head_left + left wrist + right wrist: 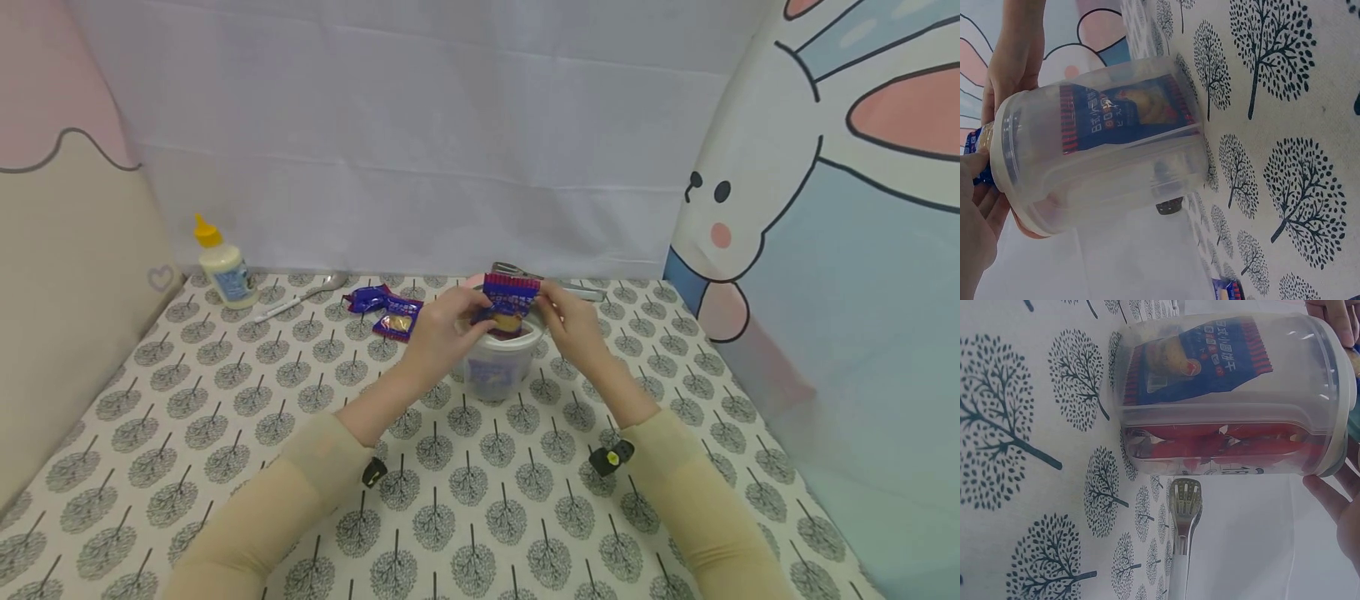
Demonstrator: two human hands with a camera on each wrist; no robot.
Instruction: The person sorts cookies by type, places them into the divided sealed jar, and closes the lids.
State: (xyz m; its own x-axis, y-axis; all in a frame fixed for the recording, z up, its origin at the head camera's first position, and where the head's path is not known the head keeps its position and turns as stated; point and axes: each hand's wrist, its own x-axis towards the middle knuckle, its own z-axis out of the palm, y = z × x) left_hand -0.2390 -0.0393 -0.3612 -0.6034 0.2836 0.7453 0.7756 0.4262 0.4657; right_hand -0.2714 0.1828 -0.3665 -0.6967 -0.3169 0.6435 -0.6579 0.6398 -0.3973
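Note:
Both hands meet above a clear plastic tub (497, 375) with a white rim, standing on the table. My left hand (444, 329) pinches a purple-blue biscuit packet (512, 292) by its left side, upright over the tub's mouth. At the packet's right edge, my right hand (572, 321) grips it between thumb and fingers. Through the tub's wall in the left wrist view, another biscuit packet (1129, 112) shows in one compartment. Red-wrapped items (1216, 444) fill a neighbouring compartment in the right wrist view.
Left of the tub lie more biscuit packets (397, 321). Farther left are a spoon (303, 298) and a white glue bottle (229, 271) with a yellow cap. Metal tongs (588, 292) lie behind the tub, near the back curtain (420, 150).

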